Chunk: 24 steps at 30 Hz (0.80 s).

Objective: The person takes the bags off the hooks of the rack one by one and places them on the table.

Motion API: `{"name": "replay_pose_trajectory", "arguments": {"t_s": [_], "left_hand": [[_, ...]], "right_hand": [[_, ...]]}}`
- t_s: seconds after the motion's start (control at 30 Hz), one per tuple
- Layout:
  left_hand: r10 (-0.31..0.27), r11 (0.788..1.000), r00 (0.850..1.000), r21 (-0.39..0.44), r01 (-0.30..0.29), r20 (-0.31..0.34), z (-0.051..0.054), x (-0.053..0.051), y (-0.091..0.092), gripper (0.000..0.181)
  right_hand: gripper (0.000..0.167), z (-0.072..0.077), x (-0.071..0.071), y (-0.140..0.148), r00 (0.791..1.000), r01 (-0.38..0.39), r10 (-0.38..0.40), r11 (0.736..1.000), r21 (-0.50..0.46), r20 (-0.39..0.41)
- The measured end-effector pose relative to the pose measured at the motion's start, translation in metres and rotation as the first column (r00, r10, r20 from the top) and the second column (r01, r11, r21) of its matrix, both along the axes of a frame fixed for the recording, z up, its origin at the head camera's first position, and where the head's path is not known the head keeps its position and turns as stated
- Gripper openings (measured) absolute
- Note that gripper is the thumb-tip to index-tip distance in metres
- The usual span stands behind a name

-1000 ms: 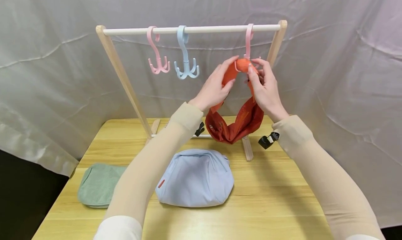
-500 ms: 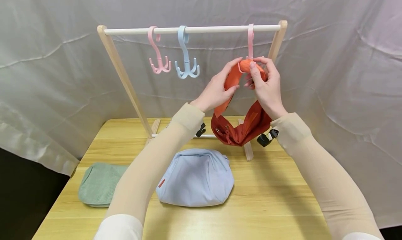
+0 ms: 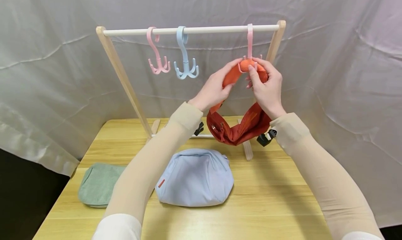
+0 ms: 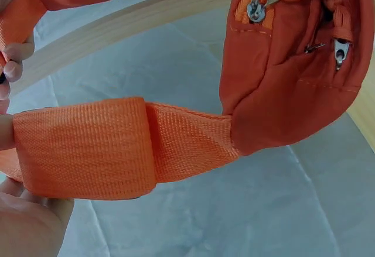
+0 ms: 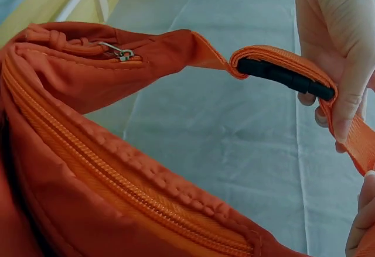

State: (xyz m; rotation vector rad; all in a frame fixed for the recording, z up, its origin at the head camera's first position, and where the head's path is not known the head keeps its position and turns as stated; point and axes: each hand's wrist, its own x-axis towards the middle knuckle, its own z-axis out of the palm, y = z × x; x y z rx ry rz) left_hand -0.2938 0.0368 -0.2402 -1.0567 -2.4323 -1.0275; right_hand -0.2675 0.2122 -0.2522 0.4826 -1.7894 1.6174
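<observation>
A red-orange waist bag (image 3: 233, 128) hangs below both hands by its orange strap (image 3: 232, 76). The strap passes over the prongs of the right-hand pink hook (image 3: 250, 43). My left hand (image 3: 215, 86) holds the strap's left side, fingers above and thumb below. My right hand (image 3: 268, 88) pinches the strap at the hook, thumb in front. In the left wrist view, a wide folded strap section (image 4: 85, 148) lies by the left hand (image 4: 29, 222). A black buckle (image 5: 287, 78) shows under the folded strap in the right wrist view. The right fingertips are partly hidden behind the strap.
A wooden rack with a white bar (image 3: 213, 29) stands on the wood table (image 3: 267, 198). Another pink hook (image 3: 158, 58) and a blue hook (image 3: 185, 58) hang left. A light blue bag (image 3: 196, 180) and a green pouch (image 3: 100, 184) lie in front.
The right hand and the strap at the hook have shifted slightly right. The bag swung right, then a little back left. Both hands have stayed on the strap.
</observation>
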Motion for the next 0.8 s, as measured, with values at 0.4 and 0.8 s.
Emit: {"name": "replay_pose_trajectory", "arguments": {"t_s": [0.4,0.8], "left_hand": [[0.026,0.994,0.996,-0.103,-0.035,-0.083,0.01,-0.001,-0.002,0.071],[0.07,0.993,0.998,-0.096,-0.068,0.011,0.023,-0.004,-0.004,0.071]], "right_hand": [[0.028,0.009,0.016,-0.003,0.999,0.032,-0.032,0.999,0.009,0.003],[0.029,-0.001,-0.003,0.011,0.994,0.11,-0.111,0.991,0.078,0.011]]}}
